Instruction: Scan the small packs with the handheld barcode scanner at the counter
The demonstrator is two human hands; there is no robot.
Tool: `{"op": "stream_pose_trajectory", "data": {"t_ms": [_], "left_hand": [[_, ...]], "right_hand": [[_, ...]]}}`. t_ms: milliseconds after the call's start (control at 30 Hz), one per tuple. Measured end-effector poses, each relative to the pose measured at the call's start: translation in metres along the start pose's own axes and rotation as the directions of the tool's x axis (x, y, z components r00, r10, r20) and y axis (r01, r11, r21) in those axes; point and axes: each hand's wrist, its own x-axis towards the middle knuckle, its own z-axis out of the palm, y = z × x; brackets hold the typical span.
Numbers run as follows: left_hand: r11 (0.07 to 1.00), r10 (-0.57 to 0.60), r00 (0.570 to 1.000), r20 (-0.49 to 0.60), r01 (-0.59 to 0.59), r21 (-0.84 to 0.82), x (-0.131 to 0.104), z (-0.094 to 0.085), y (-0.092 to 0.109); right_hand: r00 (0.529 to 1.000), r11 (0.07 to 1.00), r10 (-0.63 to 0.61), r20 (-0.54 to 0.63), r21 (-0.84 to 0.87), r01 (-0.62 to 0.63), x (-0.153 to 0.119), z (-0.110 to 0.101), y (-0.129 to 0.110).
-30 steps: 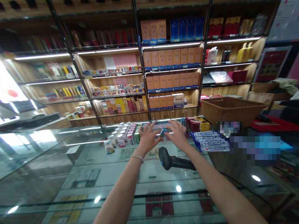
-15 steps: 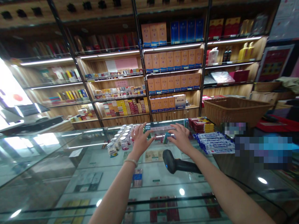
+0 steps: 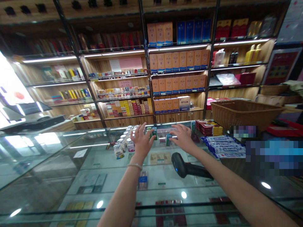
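Note:
Over the glass counter [image 3: 113, 186], my left hand [image 3: 142, 142] is open with its fingers spread, beside rows of small white-capped jars [image 3: 119, 150]. Small green packs [image 3: 154, 133] stand just right of its fingertips. My right hand [image 3: 183, 138] has its thumb and fingers apart, close to a small blue-green pack [image 3: 168, 139] standing on the glass; whether they touch is unclear. A black handheld scanner [image 3: 189, 169] lies on the counter below my right hand, partly behind my right forearm.
Blue-and-white long packets [image 3: 223, 147] and stacked red and yellow packs [image 3: 209, 127] lie to the right, before a brown basket [image 3: 246, 115]. Shelves with orange boxes [image 3: 178, 62] stand behind. A flat paper [image 3: 80, 153] is at left.
The view has shifted slightly, so most things sit further right. My left hand has moved left relative to the jars and green packs, uncovering more of the packs. My right hand's fingers look wider apart.

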Motion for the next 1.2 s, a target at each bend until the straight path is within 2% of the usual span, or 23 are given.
{"op": "stream_pose_trajectory", "data": {"t_ms": [167,433,700,967,1200], "left_hand": [[0.999,-0.026,1.0,0.006,0.026,0.029,-0.003,0.002,-0.003],[0.999,-0.047,0.997,0.069,0.045,0.02,-0.007,0.004,-0.008],[1.0,-0.022,0.99,0.141,0.023,-0.006,-0.008,0.003,-0.006],[1.0,-0.001,0.982,0.191,0.003,-0.011,-0.011,0.009,-0.005],[1.0,-0.009,0.978,0.207,0.008,0.006,-0.012,0.01,-0.005]], "right_hand": [[0.998,0.998,-0.053,0.046,-0.019,0.054,0.015,0.016,-0.014],[0.982,0.998,-0.058,0.18,-0.011,0.061,0.034,0.045,-0.035],[0.977,0.998,-0.055,0.207,0.006,0.055,0.04,0.065,-0.035],[0.969,0.995,-0.09,0.231,-0.02,0.097,0.043,0.065,-0.032],[0.954,0.969,-0.223,0.201,-0.057,0.239,0.037,0.063,-0.021]]}}
